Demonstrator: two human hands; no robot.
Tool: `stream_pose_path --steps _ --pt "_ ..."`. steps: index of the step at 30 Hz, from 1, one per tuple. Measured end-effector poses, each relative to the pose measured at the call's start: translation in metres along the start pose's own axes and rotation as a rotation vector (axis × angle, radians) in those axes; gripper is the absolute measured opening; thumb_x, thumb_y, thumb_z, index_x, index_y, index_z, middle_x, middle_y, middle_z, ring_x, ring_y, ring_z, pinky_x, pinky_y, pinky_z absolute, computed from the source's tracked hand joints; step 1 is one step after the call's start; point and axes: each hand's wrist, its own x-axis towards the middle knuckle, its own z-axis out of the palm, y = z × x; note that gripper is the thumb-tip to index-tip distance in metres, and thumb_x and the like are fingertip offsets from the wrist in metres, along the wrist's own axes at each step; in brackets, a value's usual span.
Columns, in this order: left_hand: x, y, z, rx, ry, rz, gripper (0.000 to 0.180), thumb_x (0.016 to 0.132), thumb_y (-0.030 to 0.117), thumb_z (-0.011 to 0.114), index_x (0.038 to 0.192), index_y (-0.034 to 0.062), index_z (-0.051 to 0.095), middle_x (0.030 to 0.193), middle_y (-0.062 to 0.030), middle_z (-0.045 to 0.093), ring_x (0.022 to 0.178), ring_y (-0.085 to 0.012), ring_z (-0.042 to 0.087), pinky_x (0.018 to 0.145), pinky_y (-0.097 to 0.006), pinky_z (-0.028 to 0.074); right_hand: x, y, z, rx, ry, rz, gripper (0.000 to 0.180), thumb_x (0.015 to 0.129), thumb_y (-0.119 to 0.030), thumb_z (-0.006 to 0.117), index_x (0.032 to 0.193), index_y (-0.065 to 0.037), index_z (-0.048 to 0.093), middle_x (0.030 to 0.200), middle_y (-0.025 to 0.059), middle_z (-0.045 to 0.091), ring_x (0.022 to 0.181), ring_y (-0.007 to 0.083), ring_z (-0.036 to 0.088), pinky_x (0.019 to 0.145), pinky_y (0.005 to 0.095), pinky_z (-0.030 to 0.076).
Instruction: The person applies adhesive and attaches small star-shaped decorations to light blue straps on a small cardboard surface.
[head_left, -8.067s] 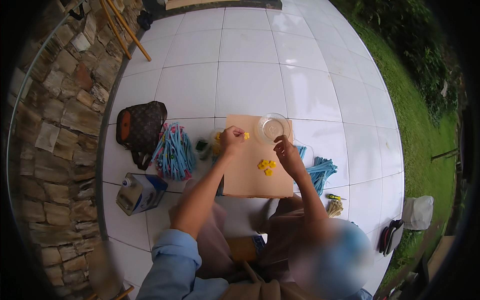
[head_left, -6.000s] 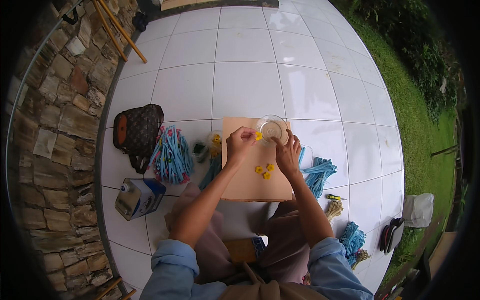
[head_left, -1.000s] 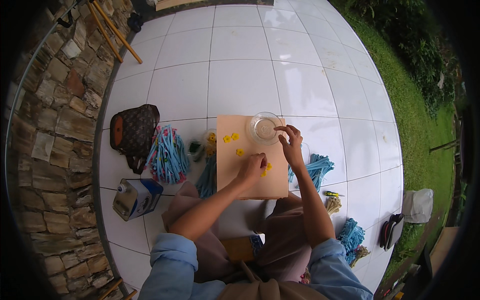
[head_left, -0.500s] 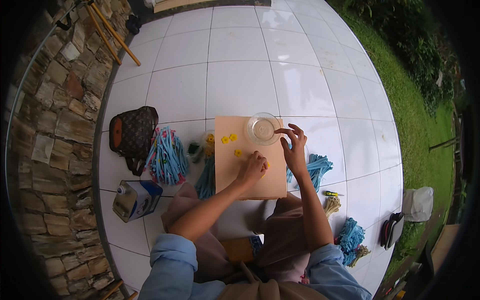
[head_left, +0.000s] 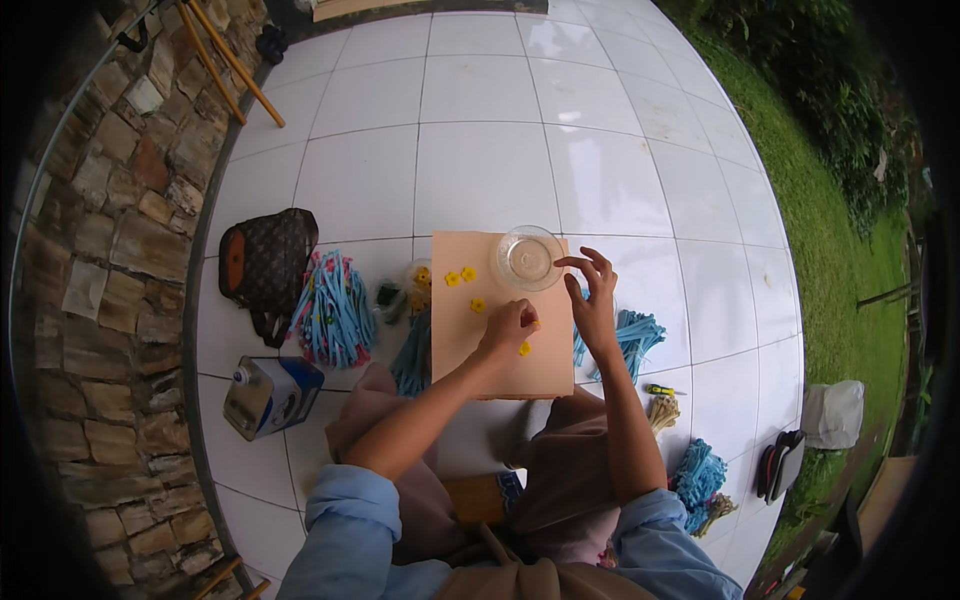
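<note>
A brown handbag [head_left: 264, 265] is lying at nine o'clock on the white tiled floor [head_left: 490, 150], with a small carton [head_left: 268, 396] toward eight o'clock and a fan of blue strips [head_left: 333, 310] just beside the bag. At the centre, a tan board [head_left: 500, 365] is carrying three small yellow flowers [head_left: 462, 276]. The left hand [head_left: 508, 328] is resting on the board with its fingers curled, pinching a small yellow piece; another yellow piece [head_left: 524, 349] is lying just beside it. A clear bowl [head_left: 529, 258] is sitting at the board's one o'clock corner. The right hand [head_left: 594, 296] is hovering beside the bowl, fingers spread and holding nothing.
</note>
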Motion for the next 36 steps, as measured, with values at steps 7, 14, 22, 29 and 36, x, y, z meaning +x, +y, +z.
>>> stream_pose_path --steps 7,14,22,29,36 --pt "0.017 0.039 -0.043 -0.741 0.327 -0.141 0.022 0.082 0.000 0.057 0.102 -0.0078 0.058 0.092 -0.0123 0.062 0.079 -0.0149 0.062 0.074 -0.025 0.055 -0.003 -0.007 0.007 -0.097 0.003 -0.113 0.024 0.076 -0.004 0.057 0.096 -0.017 0.062 0.120 0.0131 0.042 0.105 0.0317 0.038 0.091 0.0412 0.034" --pt "0.011 0.048 -0.057 -0.831 0.333 -0.083 0.020 0.083 0.002 0.057 0.100 -0.0069 0.055 0.091 -0.0116 0.060 0.082 -0.0178 0.061 0.080 -0.028 0.054 -0.003 -0.028 0.017 -0.279 0.024 -0.282 0.034 0.072 -0.003 0.059 0.103 -0.018 0.060 0.124 0.0141 0.038 0.110 0.0359 0.035 0.093 0.0441 0.032" --pt "0.011 0.048 -0.055 -0.843 0.352 -0.059 0.013 0.080 0.001 0.060 0.091 -0.0050 0.055 0.088 -0.0121 0.060 0.080 -0.0180 0.062 0.077 -0.028 0.054 -0.004 -0.035 0.021 -0.442 0.051 -0.308 0.036 0.072 -0.004 0.058 0.105 -0.019 0.060 0.127 0.0149 0.037 0.114 0.0350 0.034 0.094 0.0451 0.031" --pt "0.009 0.053 -0.054 -0.828 0.337 -0.066 0.011 0.081 0.001 0.059 0.089 -0.0039 0.054 0.087 -0.0119 0.060 0.080 -0.0182 0.062 0.079 -0.027 0.053 -0.004 -0.034 0.022 -0.438 0.049 -0.314 0.037 0.073 -0.003 0.058 0.107 -0.020 0.059 0.126 0.0138 0.037 0.113 0.0348 0.034 0.094 0.0454 0.031" --pt "0.009 0.049 -0.055 -0.864 0.396 -0.095 0.010 0.078 -0.001 0.061 0.086 -0.0047 0.055 0.084 -0.0121 0.060 0.076 -0.0178 0.063 0.073 -0.026 0.055 -0.003 -0.029 0.029 -0.216 0.077 -0.193 0.032 0.075 -0.004 0.056 0.104 -0.017 0.058 0.122 0.0137 0.040 0.109 0.0339 0.038 0.093 0.0418 0.032"
